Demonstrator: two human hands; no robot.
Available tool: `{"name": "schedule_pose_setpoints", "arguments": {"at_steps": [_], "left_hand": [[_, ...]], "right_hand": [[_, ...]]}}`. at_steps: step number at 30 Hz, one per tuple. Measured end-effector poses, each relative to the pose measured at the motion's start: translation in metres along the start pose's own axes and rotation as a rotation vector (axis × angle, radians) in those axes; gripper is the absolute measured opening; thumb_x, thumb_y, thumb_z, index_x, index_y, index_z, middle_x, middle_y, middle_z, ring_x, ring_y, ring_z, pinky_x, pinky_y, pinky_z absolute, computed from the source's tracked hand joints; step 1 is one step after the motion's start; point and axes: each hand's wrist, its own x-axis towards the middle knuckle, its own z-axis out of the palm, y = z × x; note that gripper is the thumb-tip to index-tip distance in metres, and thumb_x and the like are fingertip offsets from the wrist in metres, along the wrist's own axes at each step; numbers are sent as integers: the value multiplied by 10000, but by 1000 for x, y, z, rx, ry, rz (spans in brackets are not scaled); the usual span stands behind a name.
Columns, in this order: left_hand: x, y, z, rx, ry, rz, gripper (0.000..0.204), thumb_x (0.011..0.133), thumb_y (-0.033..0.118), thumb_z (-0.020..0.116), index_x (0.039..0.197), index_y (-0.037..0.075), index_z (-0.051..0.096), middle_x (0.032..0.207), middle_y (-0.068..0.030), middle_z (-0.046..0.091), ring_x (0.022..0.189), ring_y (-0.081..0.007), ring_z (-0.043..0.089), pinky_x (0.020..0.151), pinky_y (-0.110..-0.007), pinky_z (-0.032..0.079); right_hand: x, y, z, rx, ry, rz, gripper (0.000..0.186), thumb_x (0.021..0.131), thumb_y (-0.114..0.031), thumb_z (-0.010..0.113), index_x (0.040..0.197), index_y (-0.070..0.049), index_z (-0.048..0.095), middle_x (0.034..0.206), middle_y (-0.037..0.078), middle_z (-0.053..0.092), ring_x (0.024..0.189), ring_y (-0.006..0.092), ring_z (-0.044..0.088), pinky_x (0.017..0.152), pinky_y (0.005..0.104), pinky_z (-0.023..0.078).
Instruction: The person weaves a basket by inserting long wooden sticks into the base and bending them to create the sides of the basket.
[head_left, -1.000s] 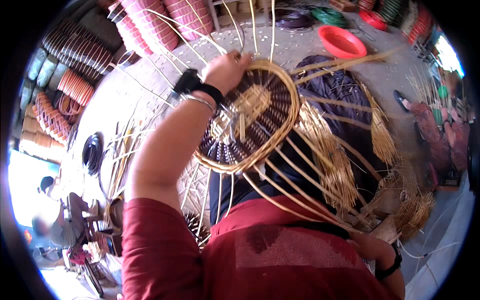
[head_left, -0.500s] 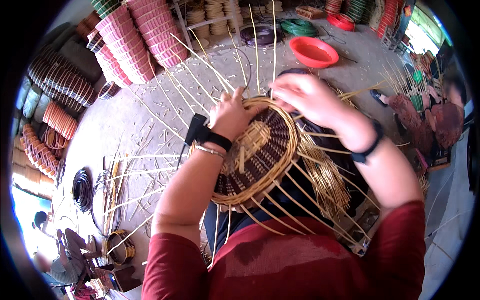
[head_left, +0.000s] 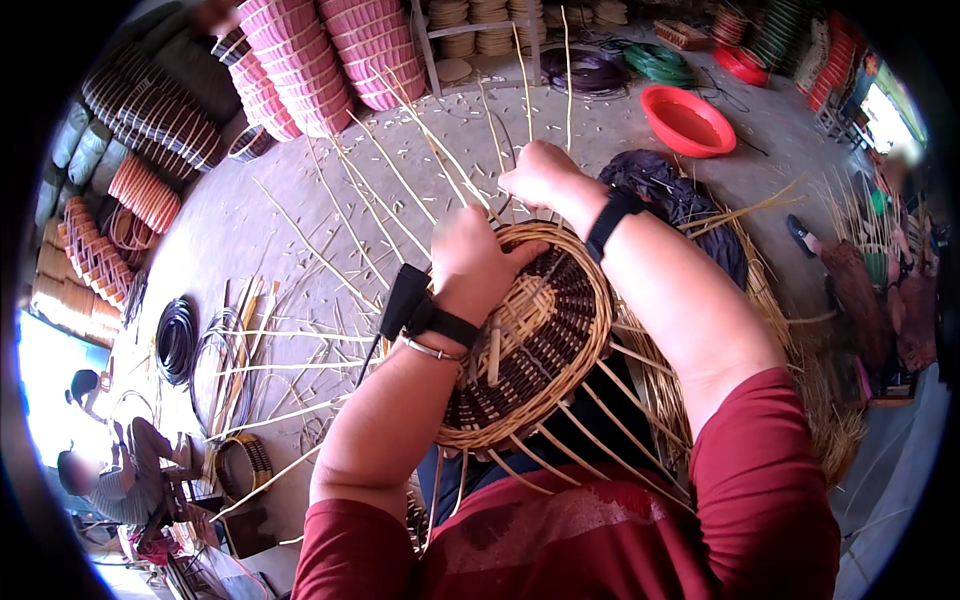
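Observation:
An oval wicker basket [head_left: 590,330] of dark brown and tan weave rests tilted on my lap. Pale stakes [head_left: 540,475] spread out from its rim all round. My left hand [head_left: 470,250] grips the far left rim, its thumb lying over the inner side; the other fingers are blurred. Beyond the far rim, my right hand [head_left: 545,178] is closed, with its fingertips at a thin dark strand [head_left: 513,150] that curves up between the stakes. A short pale stick [head_left: 494,355] lies inside the basket.
Stacked pink baskets [head_left: 290,70] stand at the back left. A red basin [head_left: 688,120] and coiled strands [head_left: 580,72] are on the floor ahead. Cane bundles lie to my right. One person [head_left: 130,460] sits at lower left, another [head_left: 880,270] at far right. Floor scraps are scattered about.
My right hand has gone from raised with loose fingers to closed, just past the far rim. The left hand stays on the rim. The whole view has shifted, moving the surroundings rightward.

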Motion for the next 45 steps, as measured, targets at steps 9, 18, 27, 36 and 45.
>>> {"name": "schedule_pose_setpoints", "arguments": {"at_steps": [9, 18, 27, 36, 45], "left_hand": [[-43, 2, -2, -83, 102, 125, 622, 910, 645, 758, 1078, 46, 762, 1055, -202, 732, 986, -397, 743, 893, -499, 578], [-29, -8, -21, 215, 257, 236, 560, 1053, 492, 642, 1438, 86, 605, 1410, -206, 595, 1326, -401, 587, 1026, -576, 507], [50, -23, -30, -200, 46, 285, 366, 987, 384, 717, 1106, 50, 805, 976, -259, 770, 932, -424, 763, 851, -500, 588], [58, -11, -7, -12, -55, 306, 335, 1022, 411, 637, 1133, 148, 813, 1124, -196, 765, 1120, -427, 696, 976, -550, 508], [71, -19, 33, -111, 187, 344, 325, 927, 387, 735, 1092, 134, 854, 1463, -132, 634, 1417, -372, 487, 1137, -524, 383]], "right_hand": [[-81, 30, 27, 1205, -194, -326, 314, 1184, -284, 458, 1242, -34, 638, 696, -84, 378, 608, 64, 350, 751, 291, 482], [-104, 7, 29, 1347, 121, -263, 358, 1171, -327, 492, 1125, -24, 678, 678, -73, 415, 604, 69, 387, 684, 291, 481], [-114, -3, 27, 1323, 155, -257, 347, 1160, -327, 512, 1066, -46, 693, 668, -78, 434, 605, 59, 396, 635, 257, 438], [-105, 8, 26, 1398, 148, -242, 359, 1154, -337, 515, 1023, -49, 685, 689, -77, 425, 607, 64, 388, 653, 267, 453], [-100, 12, 30, 1399, 152, -285, 387, 1157, -367, 505, 1000, -56, 673, 662, -76, 393, 591, 72, 374, 684, 285, 470]]}}
